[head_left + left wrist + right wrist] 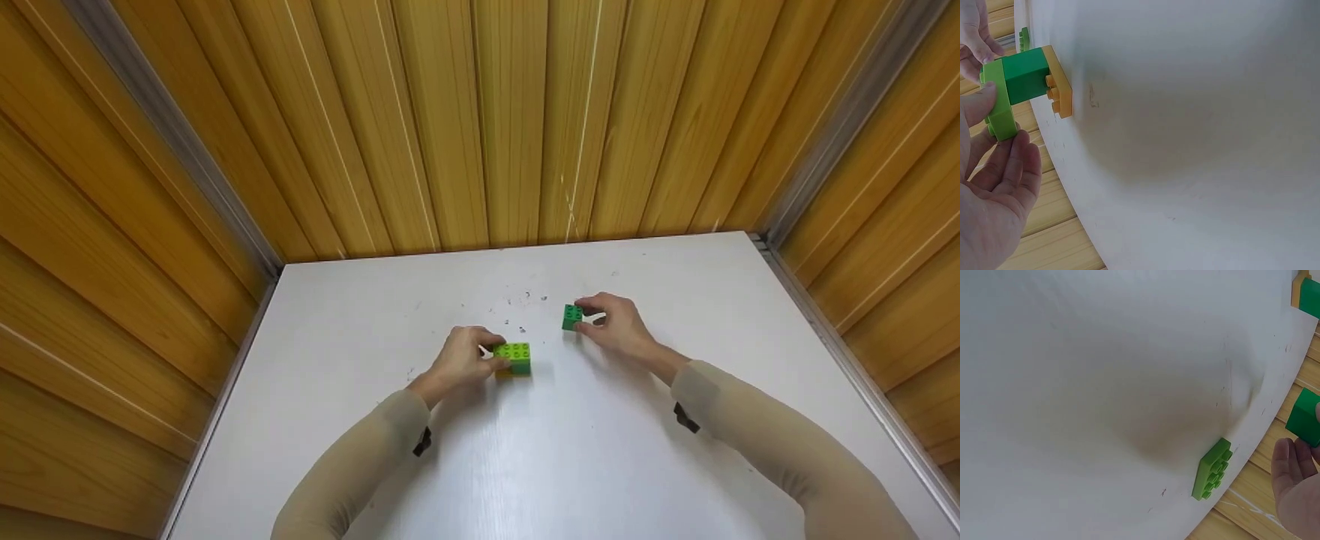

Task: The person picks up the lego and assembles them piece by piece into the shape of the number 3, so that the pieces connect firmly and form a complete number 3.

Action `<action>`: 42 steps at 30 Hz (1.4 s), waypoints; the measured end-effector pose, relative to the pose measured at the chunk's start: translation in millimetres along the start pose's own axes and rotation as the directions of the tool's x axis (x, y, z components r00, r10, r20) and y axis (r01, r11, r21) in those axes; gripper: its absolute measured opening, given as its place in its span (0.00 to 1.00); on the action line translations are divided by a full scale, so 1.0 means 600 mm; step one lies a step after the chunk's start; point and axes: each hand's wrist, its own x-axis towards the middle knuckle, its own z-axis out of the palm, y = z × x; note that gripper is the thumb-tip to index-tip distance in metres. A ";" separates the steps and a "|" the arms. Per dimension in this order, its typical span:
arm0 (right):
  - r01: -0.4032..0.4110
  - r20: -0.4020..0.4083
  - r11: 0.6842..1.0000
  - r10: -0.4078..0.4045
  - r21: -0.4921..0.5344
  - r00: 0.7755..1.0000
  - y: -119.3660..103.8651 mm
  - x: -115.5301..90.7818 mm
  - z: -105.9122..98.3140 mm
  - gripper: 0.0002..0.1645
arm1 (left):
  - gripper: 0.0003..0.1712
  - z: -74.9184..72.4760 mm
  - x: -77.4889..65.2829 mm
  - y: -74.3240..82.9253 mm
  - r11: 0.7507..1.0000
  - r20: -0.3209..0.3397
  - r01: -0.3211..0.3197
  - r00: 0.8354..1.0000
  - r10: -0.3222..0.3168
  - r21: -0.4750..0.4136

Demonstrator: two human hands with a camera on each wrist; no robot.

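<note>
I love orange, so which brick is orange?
The bottom brick of the stack in the left hand; only it is orange, and the other bricks in view are green.

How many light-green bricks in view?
2. The top light-green brick of the stack in the left hand; a loose light-green brick on the table near the right hand. The hands may hide others.

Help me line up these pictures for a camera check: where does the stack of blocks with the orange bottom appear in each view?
Head: the stack is just below center, in the left hand.
Left wrist: upper left.
Right wrist: top right corner, cut off by the edge.
Shared landmark: the right hand, visible in all three.
</note>
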 end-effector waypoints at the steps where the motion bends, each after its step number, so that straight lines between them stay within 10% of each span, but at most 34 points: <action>1: 0.001 0.001 1.000 -0.001 0.002 1.000 -0.002 -0.001 0.000 0.26 | 0.18 0.000 0.000 0.000 1.000 -0.001 0.001 1.000 -0.001 0.002; 42: 0.113 0.041 0.992 -0.116 0.061 0.992 -0.070 -0.026 0.020 0.23 | 0.20 0.001 0.002 0.000 1.000 0.012 -0.021 1.000 0.021 0.017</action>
